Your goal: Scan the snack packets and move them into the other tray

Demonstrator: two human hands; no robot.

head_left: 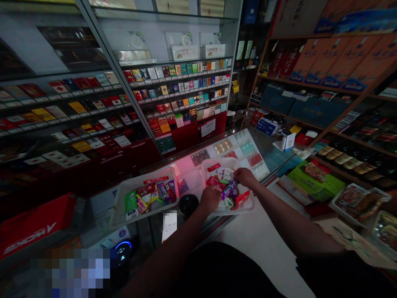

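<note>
My left hand (211, 199) is over the near left side of a white plastic basket (252, 207), its fingers closed at the end of a purple candy packet (228, 191). At the basket's right rim my right hand (245, 177) has its fingers bent together; what they pinch, if anything, is too small to make out. Around both hands lie red, white and green packets, among them a white packet (228, 174) and a red packet (242, 199). To the left stands a second white basket (119, 207) holding several colourful packets, such as a green packet (131, 203).
Both baskets stand on a glass display counter (182, 167). Between them is a round black object (188, 204). A red box (37, 223) lies at the left. Behind are cigarette shelves (182, 76); packaged food (356, 200) sits at the right.
</note>
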